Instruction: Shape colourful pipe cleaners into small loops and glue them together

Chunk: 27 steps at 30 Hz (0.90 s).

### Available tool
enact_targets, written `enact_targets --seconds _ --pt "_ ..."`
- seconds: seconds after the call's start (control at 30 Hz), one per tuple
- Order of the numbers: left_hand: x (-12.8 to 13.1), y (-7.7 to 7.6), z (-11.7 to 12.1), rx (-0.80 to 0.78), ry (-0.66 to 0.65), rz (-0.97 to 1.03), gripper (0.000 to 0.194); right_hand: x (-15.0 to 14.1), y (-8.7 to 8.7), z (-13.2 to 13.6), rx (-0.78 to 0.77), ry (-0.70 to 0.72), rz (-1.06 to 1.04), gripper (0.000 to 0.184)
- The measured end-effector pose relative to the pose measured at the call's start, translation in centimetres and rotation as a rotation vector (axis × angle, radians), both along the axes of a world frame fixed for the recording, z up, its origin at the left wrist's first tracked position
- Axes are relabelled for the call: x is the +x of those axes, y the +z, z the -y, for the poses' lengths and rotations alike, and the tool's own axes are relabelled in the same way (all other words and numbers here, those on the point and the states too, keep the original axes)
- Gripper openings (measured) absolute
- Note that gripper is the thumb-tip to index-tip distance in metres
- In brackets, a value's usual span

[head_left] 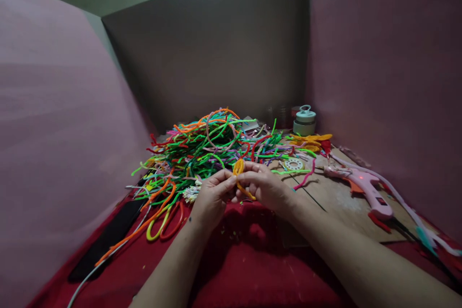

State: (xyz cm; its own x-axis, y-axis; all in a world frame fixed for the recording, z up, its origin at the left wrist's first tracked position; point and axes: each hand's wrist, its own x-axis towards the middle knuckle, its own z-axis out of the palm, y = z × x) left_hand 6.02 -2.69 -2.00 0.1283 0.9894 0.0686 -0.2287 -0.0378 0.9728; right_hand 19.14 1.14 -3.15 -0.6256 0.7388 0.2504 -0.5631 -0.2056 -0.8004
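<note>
Both hands meet in the middle of the view, above the near side of the table, around a yellow-orange pipe cleaner (238,167) bent into narrow loops. My left hand (215,193) pinches its lower part between thumb and fingers. From the other side my right hand (263,186) grips the same piece, its fingers curled around the loops. A loose end of the pipe cleaner hangs down below the fingers. Just behind the hands lies a big tangled heap of pipe cleaners (202,139) in green, orange, red, pink and other colours.
A pink hot glue gun (371,190) with a lit red light lies on a brown board (339,207) at right. Behind it stand a lidded bottle (305,120) and yellow pipe cleaners (308,142). A black flat object (108,245) and white cable (86,279) lie left on red cloth (252,269).
</note>
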Motion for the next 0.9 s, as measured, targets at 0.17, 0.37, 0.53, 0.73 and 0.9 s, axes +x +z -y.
enact_targets --seconds 0.17,0.37,0.53,0.73,0.9 --pt "-0.5 0.1 0.0 0.008 -0.074 -0.016 0.017 0.0 0.0 -0.1 -0.032 0.015 -0.019 0.014" --pt "-1.5 0.8 0.1 0.02 -0.132 -0.119 0.018 0.0 0.1 -0.2 0.046 -0.001 0.057 0.018" --pt "-1.7 1.6 0.1 0.124 0.071 -0.401 0.017 0.2 0.2 0.1 0.176 -0.118 0.181 0.016" --pt "-1.6 1.9 0.4 0.115 0.073 -0.465 0.019 0.2 0.0 0.2 0.102 -0.107 0.181 0.013" --pt "-1.8 1.8 0.4 0.089 0.01 -0.471 0.017 0.3 0.0 -0.4 -0.037 -0.045 0.086 0.02"
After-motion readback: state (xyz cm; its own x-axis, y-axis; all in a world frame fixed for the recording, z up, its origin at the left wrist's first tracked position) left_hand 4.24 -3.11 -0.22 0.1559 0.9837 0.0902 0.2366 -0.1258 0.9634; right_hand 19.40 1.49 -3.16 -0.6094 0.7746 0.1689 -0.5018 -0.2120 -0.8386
